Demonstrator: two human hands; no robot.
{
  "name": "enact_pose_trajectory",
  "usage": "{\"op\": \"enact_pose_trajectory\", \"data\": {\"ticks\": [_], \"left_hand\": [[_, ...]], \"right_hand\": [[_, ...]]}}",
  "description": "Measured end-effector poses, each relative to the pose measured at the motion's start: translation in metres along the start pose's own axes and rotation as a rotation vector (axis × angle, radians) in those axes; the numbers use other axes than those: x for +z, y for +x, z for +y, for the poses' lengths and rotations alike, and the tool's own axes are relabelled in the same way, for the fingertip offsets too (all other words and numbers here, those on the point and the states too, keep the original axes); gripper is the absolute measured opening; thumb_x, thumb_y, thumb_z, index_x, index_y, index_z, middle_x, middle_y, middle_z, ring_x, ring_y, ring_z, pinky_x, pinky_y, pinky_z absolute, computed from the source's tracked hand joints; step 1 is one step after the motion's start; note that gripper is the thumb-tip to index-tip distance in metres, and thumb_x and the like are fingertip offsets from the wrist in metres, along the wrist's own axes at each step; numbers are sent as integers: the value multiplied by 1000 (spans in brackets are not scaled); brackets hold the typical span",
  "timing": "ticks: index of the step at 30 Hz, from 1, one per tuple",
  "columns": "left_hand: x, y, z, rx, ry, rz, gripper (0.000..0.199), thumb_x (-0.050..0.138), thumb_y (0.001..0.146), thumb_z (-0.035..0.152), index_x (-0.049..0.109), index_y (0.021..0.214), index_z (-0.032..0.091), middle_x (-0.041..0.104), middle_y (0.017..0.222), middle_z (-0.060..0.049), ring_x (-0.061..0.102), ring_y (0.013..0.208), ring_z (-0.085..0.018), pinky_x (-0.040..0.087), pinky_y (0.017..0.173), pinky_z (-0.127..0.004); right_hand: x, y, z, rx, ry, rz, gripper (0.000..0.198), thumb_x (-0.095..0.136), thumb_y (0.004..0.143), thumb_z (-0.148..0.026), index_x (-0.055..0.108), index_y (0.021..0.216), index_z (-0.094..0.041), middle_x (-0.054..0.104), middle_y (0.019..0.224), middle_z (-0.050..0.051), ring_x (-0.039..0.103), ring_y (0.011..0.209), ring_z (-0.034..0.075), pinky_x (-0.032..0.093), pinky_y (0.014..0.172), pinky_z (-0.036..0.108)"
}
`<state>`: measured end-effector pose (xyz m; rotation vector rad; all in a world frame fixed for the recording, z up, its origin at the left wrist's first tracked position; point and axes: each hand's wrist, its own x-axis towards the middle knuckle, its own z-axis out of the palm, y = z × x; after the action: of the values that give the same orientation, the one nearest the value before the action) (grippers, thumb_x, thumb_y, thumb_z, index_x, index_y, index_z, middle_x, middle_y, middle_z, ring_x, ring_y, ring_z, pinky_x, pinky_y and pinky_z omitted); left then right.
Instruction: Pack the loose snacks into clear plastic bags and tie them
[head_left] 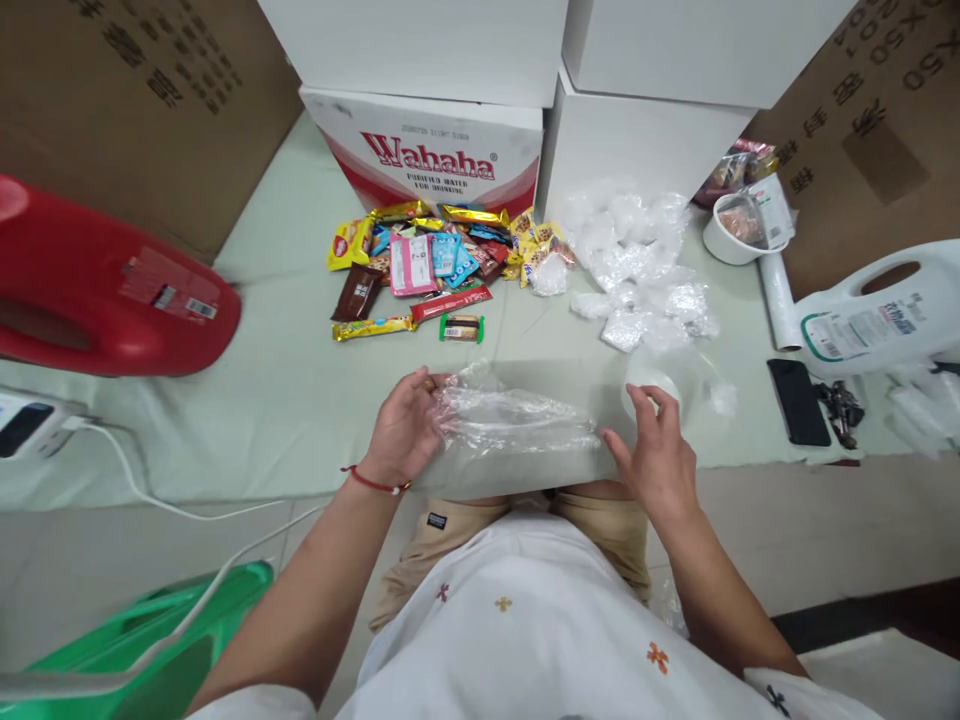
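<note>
A clear crinkled plastic bag point(517, 420) lies flat along the front of the table. My left hand point(409, 425) grips its left end, the fingers closed on the film. At the bag's other end my right hand point(660, 455) has thumb and fingers apart; the thumb tip is close to the bag's edge. Under the right fingertips is a round, whitish translucent thing point(637, 375), partly covered by them; its kind and whether they touch it I cannot tell. Beyond the hands lies a pile of wrapped snacks point(412, 262), with a small green-ended packet point(461, 328) nearest me.
Bunched clear plastic packets point(637, 260) lie right of the snacks. A Wahaha carton point(435, 150) and white boxes point(645, 150) stand behind. A red jug point(112, 290) is left; a white bowl point(742, 235), white jug point(877, 310), phone point(798, 402) and keys point(841, 410) are right.
</note>
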<state>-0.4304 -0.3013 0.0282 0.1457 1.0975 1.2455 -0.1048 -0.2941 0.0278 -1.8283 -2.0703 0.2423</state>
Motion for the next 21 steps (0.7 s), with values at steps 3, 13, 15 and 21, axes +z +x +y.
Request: {"op": "enact_pose_trajectory", "data": {"ticks": [3,13,15,21], "left_hand": [[11,-9,4,31,-34,-95,32,68,61,13,70,93,13,66,87,-4,57,65,-11,49,56,-21],[50,-34,-16,74,285,-277,53,80,58,15,65,109,23,62,120,-5,58,86,-14,47,67,-24],[48,-38,-16,71,368,-305,61,84,60,20,65,117,24,60,126,-8,60,96,-18,50,73,-26],[14,-25,-16,138,520,-135,99,90,52,19,52,142,31,53,130,-6,57,105,-19,51,80,-26]], "right_hand": [[-4,18,33,-14,-106,40,40,54,94,-33,65,130,-23,53,144,17,67,94,28,55,66,40],[-3,50,-45,-488,436,-153,80,71,90,-50,38,158,-24,57,145,16,45,141,34,37,118,55],[18,63,-50,-437,607,-287,68,70,89,-46,49,149,-23,69,120,11,56,127,31,42,113,52],[42,82,-29,148,1109,-423,32,69,84,-54,64,87,-22,58,64,-4,55,59,14,49,59,27]]}}
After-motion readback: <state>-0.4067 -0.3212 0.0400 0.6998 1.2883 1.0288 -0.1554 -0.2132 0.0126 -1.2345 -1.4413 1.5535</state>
